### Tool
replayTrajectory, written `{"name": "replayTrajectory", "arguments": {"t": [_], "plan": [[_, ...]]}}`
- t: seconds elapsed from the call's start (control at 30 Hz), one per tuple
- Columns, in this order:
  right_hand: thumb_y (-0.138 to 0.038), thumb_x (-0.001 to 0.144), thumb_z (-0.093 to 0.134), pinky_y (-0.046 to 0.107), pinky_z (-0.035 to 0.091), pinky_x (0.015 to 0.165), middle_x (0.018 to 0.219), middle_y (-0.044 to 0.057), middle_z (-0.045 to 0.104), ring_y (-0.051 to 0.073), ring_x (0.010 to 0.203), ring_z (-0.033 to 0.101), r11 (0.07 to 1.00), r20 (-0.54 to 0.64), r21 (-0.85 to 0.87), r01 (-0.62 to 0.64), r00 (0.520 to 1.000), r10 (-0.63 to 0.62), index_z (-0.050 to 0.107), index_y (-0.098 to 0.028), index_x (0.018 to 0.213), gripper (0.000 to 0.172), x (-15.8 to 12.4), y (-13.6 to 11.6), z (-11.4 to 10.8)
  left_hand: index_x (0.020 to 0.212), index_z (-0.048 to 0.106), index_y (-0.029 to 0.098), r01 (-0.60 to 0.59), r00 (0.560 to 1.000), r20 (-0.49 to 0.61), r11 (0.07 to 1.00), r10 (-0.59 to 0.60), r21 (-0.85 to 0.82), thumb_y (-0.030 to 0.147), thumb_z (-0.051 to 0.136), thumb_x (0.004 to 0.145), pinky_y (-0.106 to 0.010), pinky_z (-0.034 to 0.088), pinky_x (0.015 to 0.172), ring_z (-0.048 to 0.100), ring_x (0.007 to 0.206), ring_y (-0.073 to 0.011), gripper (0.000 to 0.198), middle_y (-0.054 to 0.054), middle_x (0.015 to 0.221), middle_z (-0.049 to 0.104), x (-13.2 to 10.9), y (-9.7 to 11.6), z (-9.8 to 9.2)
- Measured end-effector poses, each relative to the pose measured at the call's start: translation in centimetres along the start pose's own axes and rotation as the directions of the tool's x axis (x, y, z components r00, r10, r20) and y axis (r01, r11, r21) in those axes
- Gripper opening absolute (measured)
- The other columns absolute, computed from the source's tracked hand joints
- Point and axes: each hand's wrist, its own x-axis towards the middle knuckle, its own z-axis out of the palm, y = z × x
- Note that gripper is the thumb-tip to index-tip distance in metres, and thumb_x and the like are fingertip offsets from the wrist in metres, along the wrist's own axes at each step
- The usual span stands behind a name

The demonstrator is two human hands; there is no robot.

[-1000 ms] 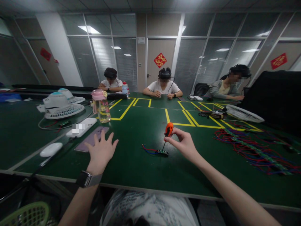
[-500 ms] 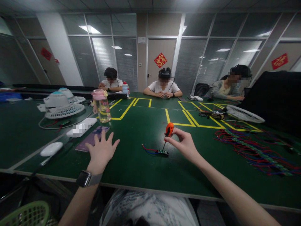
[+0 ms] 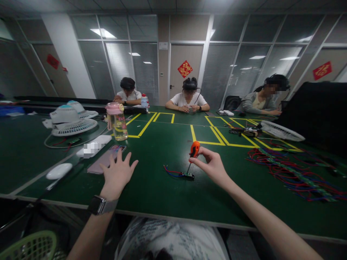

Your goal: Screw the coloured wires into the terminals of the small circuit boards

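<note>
My right hand (image 3: 213, 164) pinches a screwdriver (image 3: 194, 149) by its orange and black handle. The screwdriver stands nearly upright, its thin shaft reaching down to a small green circuit board (image 3: 187, 176) on the table. Red and blue wires (image 3: 172, 172) trail from the board's left end. My left hand (image 3: 119, 175) lies with fingers spread, holding nothing. Under or just beyond its fingertips is a smartphone (image 3: 100, 164), partly covered by the hand. Whether the fingers touch the phone I cannot tell.
On the green table (image 3: 151, 195), a pink-lidded bottle (image 3: 117, 122), white fan parts (image 3: 72, 121) and a white mouse-shaped case (image 3: 59, 171) stand left. Several wired boards (image 3: 295, 173) lie right. Yellow tape marks (image 3: 241, 145) cross the middle. Three people sit across the table.
Both hands stay almost still. The screwdriver's handle has shifted very slightly left, and the phone's screen looks lighter.
</note>
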Motion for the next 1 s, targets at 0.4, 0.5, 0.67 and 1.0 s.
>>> {"name": "replayTrajectory", "arguments": {"t": [0.4,0.5,0.67,1.0], "plan": [[-0.034,0.076,0.071,0.036,0.047,0.080,0.080,0.003,0.067,0.020,0.079,0.061,1.000,-0.007,0.013,0.017,1.000,-0.017,0.065,-0.018,0.076,0.017,0.0,0.3,0.1,0.141,0.045,0.025,0.018,1.000,0.011,1.000,-0.019,0.024,0.051,0.030,0.094,-0.071,0.029,0.097,0.030,0.136,-0.0461,0.056,-0.016,0.153,0.032,0.1,0.1,0.2],[-0.033,0.076,0.071,0.036,0.047,0.080,0.080,0.003,0.067,0.020,0.079,0.061,1.000,-0.003,0.013,0.010,1.000,-0.010,0.064,-0.018,0.075,0.017,0.0,0.4,0.1,0.141,0.046,0.026,0.016,1.000,0.012,1.000,-0.016,0.019,0.050,0.030,0.094,-0.072,0.029,0.098,0.030,0.136,-0.0456,0.055,-0.016,0.153,0.032,0.2,0.0,0.2],[-0.034,0.076,0.071,0.035,0.047,0.079,0.080,0.003,0.067,0.020,0.078,0.061,1.000,-0.010,0.010,0.010,1.000,-0.010,0.064,-0.017,0.075,0.018,0.0,0.4,0.1,0.140,0.047,0.026,0.007,1.000,-0.006,1.000,-0.007,0.011,0.051,0.031,0.094,-0.075,0.026,0.098,0.030,0.136,-0.0461,0.055,-0.017,0.152,0.034,0.2,-0.2,0.4],[-0.034,0.076,0.071,0.036,0.047,0.080,0.080,0.004,0.067,0.020,0.078,0.060,1.000,-0.004,0.006,0.002,1.000,-0.002,0.064,-0.018,0.075,0.018,0.1,0.3,0.0,0.146,0.035,0.017,-0.459,0.799,-0.512,0.871,0.316,-0.178,0.037,0.043,0.095,-0.055,0.031,0.111,0.031,0.140,-0.0347,0.055,-0.018,0.153,0.029,-0.4,2.6,-2.6]]}}
